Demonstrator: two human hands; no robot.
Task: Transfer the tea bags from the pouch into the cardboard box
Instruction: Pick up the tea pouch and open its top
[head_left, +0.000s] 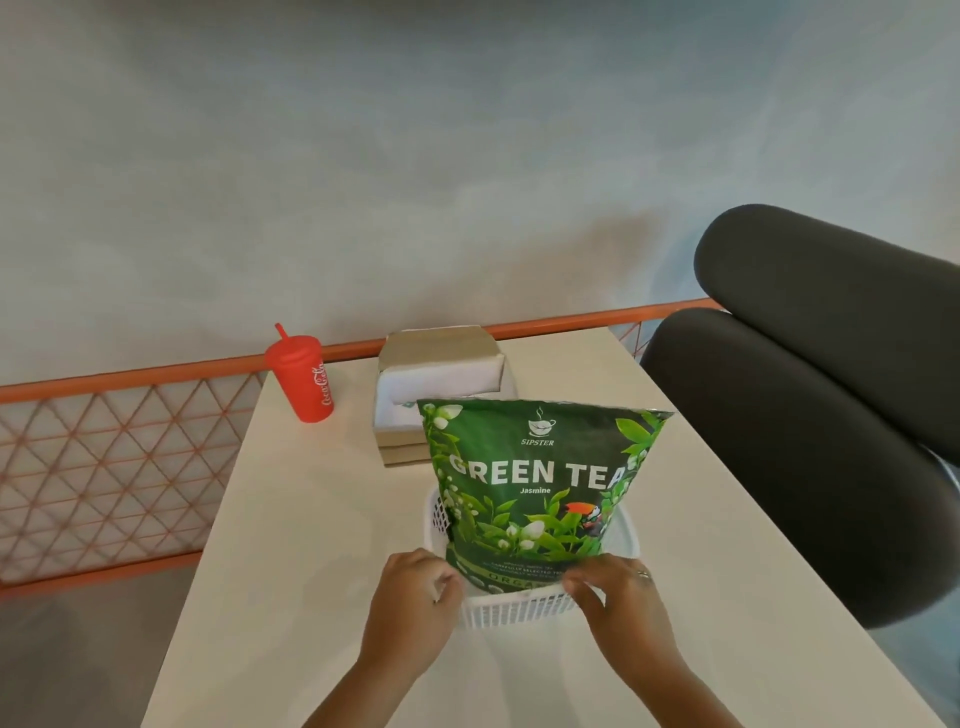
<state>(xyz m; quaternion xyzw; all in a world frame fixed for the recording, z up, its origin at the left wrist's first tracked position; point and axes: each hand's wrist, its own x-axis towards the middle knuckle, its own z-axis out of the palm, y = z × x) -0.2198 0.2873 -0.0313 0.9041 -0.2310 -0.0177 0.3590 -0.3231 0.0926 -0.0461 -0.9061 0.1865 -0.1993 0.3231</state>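
Grip is taken by left hand (415, 590) and right hand (621, 587) low on the seemingly light, slippery green foil pouch (540, 478).

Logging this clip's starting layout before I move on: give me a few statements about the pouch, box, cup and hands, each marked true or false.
1. The pouch stands in the basket. True.
2. The cup stands right of the box. False: the cup stands left of the box.
3. The box is shut. False: its top is open.
4. The left hand and right hand are both at the basket's near side, by the pouch's bottom corners. True.
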